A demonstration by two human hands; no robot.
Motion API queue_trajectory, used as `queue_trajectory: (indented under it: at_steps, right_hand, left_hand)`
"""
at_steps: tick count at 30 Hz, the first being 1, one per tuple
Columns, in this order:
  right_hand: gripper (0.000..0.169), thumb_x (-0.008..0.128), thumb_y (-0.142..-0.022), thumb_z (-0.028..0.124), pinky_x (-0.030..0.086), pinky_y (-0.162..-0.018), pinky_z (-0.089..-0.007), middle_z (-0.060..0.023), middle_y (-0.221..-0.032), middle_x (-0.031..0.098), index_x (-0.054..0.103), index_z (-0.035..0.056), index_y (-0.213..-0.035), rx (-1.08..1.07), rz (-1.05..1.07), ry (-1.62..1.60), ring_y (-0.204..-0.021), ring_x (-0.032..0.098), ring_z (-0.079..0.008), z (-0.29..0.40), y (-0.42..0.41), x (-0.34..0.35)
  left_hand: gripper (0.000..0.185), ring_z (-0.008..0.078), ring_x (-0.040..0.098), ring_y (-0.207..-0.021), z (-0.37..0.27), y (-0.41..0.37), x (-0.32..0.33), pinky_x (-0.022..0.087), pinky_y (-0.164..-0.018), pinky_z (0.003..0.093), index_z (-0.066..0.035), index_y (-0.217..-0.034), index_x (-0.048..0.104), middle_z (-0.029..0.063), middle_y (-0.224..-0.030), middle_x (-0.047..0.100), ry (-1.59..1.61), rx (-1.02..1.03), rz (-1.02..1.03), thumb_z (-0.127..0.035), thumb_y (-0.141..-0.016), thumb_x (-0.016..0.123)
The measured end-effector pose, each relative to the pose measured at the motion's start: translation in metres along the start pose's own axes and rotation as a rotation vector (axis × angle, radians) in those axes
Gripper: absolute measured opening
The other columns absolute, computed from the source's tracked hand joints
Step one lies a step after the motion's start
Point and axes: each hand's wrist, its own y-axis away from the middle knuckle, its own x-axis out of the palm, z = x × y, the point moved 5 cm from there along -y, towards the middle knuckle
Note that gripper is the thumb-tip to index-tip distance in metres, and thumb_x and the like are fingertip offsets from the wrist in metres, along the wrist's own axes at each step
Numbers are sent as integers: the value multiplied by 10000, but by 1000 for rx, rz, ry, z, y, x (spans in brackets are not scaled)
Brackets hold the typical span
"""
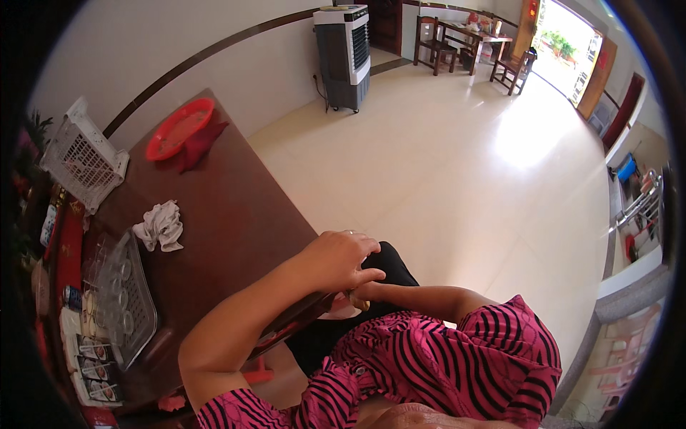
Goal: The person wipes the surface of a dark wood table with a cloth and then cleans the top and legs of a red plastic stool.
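Note:
My left hand point(348, 261) is over the near corner of the dark red-brown table point(230, 214), its fingers bent and its thumb apart from them. A ring is on one finger. Just below it, my right hand point(365, 292) is at the table's edge beside a small yellowish-brown thing point(359, 301) that I cannot identify. Its fingers are mostly hidden. A crumpled pale cloth point(162, 226) lies on the table. Farther back, a red plastic basin point(181, 128) stands partly on a dark red cloth point(201, 147).
A white plastic basket point(83, 158) stands on edge at the table's left. Nearer, a tray point(140, 316) holds several clear glasses point(122, 295). Small packs point(96, 370) lie beside it. An air cooler point(345, 59) stands by the wall; wooden chairs point(437, 45) and another table point(477, 35) are farther off.

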Motion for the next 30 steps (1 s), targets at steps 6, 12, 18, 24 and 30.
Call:
queue_trajectory:
  at_steps: [6,12,18,24,30]
  right_hand:
    - [490,606,-1024,242,474,-1055,-364,-134,-1380,585,476,38,-1450,17,-12,-28,-1303,538,-225,28,5,-16]
    - [490,604,-1026,250,466,-1063,-358,-128,-1390,573,475,35,-1447,8,-40,-95,-1311,525,-215,79,17,-45]
    - [490,603,-1028,257,458,-1071,-353,-122,-1400,562,475,33,-1444,-4,-94,28,-1319,513,-204,83,34,-50]
    - [437,577,-1051,288,482,-1040,-341,-117,-1359,592,547,6,-1384,108,-203,90,-1256,561,-201,26,47,-39]
    - [453,640,-956,175,439,-1090,-388,-101,-1339,593,551,14,-1370,154,-142,-259,-1285,541,-227,50,62,-46]
  left_hand:
    - [509,361,660,-1074,3,1,2,523,-913,457,-61,-1169,693,164,-1134,707,-14,27,-41,-486,-888,693]
    - [535,392,683,-1020,8,-4,7,534,-892,473,-63,-1177,700,182,-1093,725,-11,25,-8,-513,-889,671]
    - [555,374,630,-1154,2,-1,1,506,-989,440,-6,-1163,699,212,-1202,687,37,165,-197,-492,-895,668]
    - [556,373,643,-1142,6,-2,2,506,-993,441,3,-1172,689,215,-1187,695,52,48,-69,-476,-890,670]
    - [521,378,651,-1119,9,-3,5,527,-952,453,6,-1138,698,209,-1126,708,13,28,-34,-449,-886,669]
